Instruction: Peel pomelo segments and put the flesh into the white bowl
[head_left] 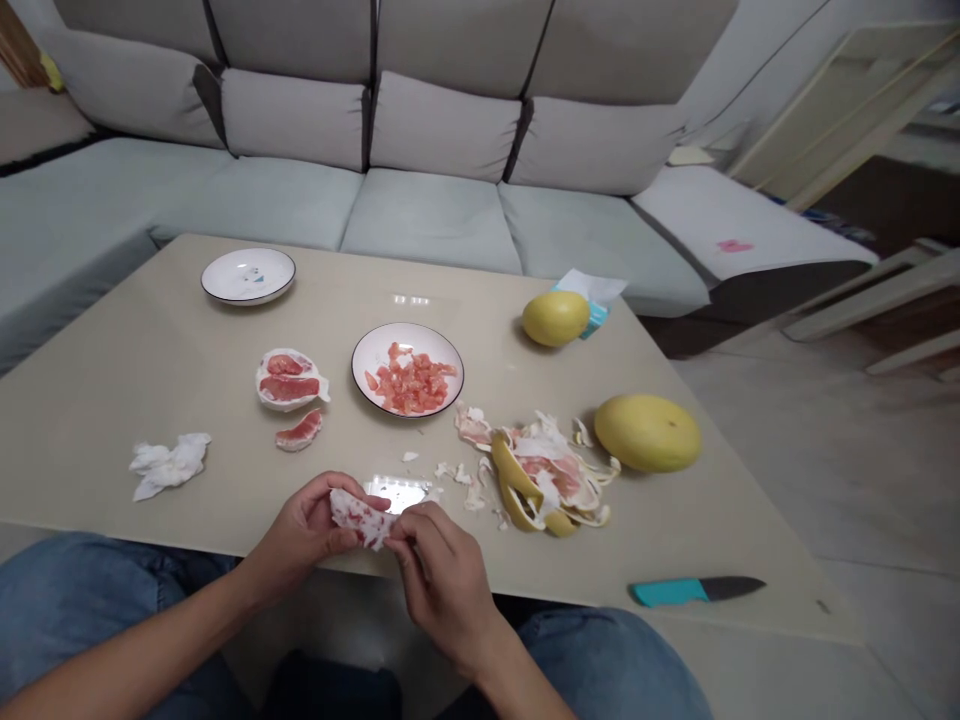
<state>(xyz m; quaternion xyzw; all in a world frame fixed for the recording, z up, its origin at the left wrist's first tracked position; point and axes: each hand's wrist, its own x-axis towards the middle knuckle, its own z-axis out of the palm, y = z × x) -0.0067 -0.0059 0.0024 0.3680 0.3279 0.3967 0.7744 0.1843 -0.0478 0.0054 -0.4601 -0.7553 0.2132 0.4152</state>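
My left hand and my right hand both grip a pomelo segment with white membrane, held over the near edge of the beige table. Fingers of both hands pinch the segment from either side. Just beyond it stands a white plate filled with red pomelo flesh pieces. To the left of that plate lie unpeeled segments and one loose segment. A heap of yellow peel and white pith lies to the right of my hands.
Two whole yellow pomelos sit at the right, the far one beside a tissue pack. A knife with a teal handle lies near the right front edge. A crumpled tissue is at the left, another white plate at the back. A grey sofa lies beyond.
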